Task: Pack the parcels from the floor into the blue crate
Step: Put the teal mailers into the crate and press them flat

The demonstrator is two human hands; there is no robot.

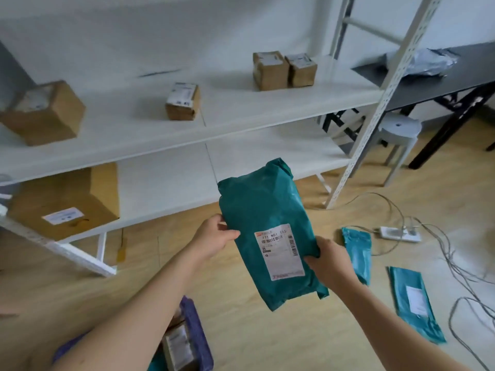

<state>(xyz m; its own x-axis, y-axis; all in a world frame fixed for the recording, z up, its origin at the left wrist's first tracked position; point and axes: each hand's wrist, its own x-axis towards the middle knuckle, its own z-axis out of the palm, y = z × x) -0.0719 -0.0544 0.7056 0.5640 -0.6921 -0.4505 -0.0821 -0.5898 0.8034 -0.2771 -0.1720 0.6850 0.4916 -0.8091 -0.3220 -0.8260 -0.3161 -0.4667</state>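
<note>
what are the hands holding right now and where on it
Both hands hold one teal mailer parcel above the floor. The left hand grips its left edge about midway up; the right hand grips the lower right edge, beside the white label.

— How's the light?
— Bright, soft and even. The white shelf (267,108) nearly washes out toward the upper left of the frame. The floor (267,344) goes pale with glare along the right edge.
— Any shadows?
— Only faint, soft-edged ones beside the cardboard boxes (284,70) on the shelf.
— Sharpness?
— Soft overall. The label on the teal parcel (262,204) is the crispest spot, with a few digits legible. The forearm (120,330) and the blue crate (197,325) at the bottom edge are smeared.
— Distortion?
— Wide-angle. The shelf's upright (377,116) leans hard, and the boards bow toward the edges.
</note>
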